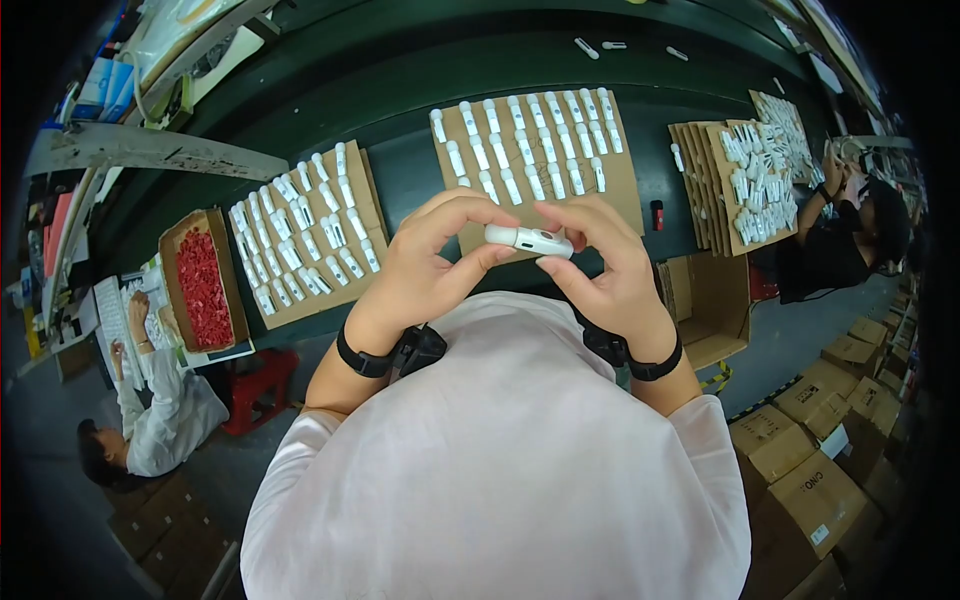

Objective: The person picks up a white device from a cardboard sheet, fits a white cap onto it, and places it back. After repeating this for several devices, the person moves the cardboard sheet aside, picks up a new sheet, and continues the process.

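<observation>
In front of my chest, a white pen-shaped device (533, 240) with a rounded cap and a small dark slot is held level between both hands. My left hand (432, 248) pinches its capped end between thumb and forefinger. The other end sits between the thumb and fingers of my right hand (612, 262). Just beyond my hands lies a cardboard sheet (618, 180) bearing rows of similar white devices (519, 115). A second sheet (370, 200), also lined with such devices, is to the left of my left hand.
At far left stands a cardboard tray (240, 318) of red pieces (203, 285). Stacked cardboard sheets (706, 170) hold piled devices on the right, near a small dark red object (657, 215). An open carton (722, 345) is below. People work at both sides; cartons (815, 495) stand lower right.
</observation>
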`<state>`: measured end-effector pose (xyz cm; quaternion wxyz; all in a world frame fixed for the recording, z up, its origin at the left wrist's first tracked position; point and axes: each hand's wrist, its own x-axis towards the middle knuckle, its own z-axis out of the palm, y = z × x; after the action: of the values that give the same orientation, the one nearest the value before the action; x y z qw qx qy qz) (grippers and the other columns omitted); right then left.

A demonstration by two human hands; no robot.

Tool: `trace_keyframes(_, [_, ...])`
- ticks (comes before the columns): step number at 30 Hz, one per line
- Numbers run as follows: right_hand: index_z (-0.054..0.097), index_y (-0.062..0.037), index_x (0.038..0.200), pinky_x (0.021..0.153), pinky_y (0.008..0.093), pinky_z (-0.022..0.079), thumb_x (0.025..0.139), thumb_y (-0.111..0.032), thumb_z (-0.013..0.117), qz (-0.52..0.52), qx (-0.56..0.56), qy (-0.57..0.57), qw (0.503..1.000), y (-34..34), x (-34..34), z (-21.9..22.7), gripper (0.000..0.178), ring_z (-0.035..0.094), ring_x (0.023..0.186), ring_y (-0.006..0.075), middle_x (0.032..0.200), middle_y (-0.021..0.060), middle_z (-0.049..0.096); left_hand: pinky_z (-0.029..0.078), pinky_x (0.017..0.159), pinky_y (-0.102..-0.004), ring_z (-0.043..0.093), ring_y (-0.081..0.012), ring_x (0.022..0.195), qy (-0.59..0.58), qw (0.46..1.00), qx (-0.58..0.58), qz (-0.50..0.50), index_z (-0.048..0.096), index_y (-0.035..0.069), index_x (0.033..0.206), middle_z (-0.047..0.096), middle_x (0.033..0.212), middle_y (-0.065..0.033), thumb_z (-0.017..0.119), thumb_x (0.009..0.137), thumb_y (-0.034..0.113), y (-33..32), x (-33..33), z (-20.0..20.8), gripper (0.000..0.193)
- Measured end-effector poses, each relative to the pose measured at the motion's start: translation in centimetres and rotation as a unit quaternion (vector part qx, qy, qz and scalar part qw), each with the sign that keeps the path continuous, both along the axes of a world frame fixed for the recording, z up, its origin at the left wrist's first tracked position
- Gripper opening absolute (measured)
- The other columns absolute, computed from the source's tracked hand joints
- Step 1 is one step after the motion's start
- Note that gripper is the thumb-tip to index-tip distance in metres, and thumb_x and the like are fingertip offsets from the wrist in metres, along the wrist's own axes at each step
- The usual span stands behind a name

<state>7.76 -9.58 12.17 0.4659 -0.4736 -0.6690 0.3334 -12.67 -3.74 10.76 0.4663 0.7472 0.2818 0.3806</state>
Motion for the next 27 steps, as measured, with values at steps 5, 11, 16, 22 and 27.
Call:
trace_keyframes(5, [0.063,-0.0013,0.104,0.063,0.0248,0.042,0.08,-0.001,0.067,0.019,-0.059,-0.033,0.998,0.3,0.8,-1.2,0.025,0.051,0.072,0.0132,0.086,0.0067,0.06,0.045,0.09,-0.0326,0.059,-0.0246,0.095,0.033,0.999,0.011,-0.025,0.064,0.001,0.102,0.064,0.097,-0.0099,0.071,0.078,0.003,0.7,0.8,-0.5,0.025])
trace_keyframes(11, [0.061,-0.0006,0.101,0.063,0.0236,0.043,0.082,-0.003,0.065,-0.066,-0.222,-0.05,0.972,1.8,4.0,-5.3,0.019,0.053,0.068,0.013,0.08,0.0054,0.058,0.048,0.082,-0.0336,0.06,-0.0254,0.091,0.096,0.995,0.021,0.011,0.061,0.002,0.108,0.062,0.099,-0.0116,0.069,0.078,0.002,1.6,1.9,-2.2,0.031])
trace_keyframes(16, [0.06,0.0011,0.098,0.067,0.0316,0.051,0.082,-0.014,0.067,-0.218,-0.216,-0.17,0.936,4.1,11.5,-14.1,0.023,0.064,0.072,0.0235,0.078,0.0123,0.065,0.048,0.082,-0.0324,0.06,-0.0237,0.091,0.109,0.993,-0.024,0.046,0.061,0.002,0.109,0.062,0.098,-0.0117,0.068,0.08,0.003,2.1,1.1,-3.7,0.03])
trace_keyframes(22, [0.061,0.0004,0.095,0.07,0.0374,0.052,0.083,-0.019,0.066,-0.251,-0.293,-0.254,0.887,5.9,15.2,-21.1,0.024,0.065,0.078,0.0302,0.082,0.0166,0.066,0.049,0.081,-0.0315,0.061,-0.0227,0.089,0.142,0.985,-0.065,0.078,0.061,0.0,0.109,0.062,0.098,-0.0124,0.067,0.083,0.005,2.8,0.9,-5.4,0.027])
trace_keyframes(27, [0.061,-0.0002,0.093,0.071,0.0385,0.051,0.083,-0.02,0.066,-0.253,-0.294,-0.266,0.882,7.0,15.6,-22.8,0.022,0.065,0.078,0.0316,0.083,0.0163,0.066,0.047,0.086,-0.031,0.061,-0.0203,0.094,0.173,0.976,-0.11,0.077,0.06,-0.002,0.11,0.062,0.103,-0.0121,0.065,0.083,0.001,3.4,1.3,-6.0,0.028])
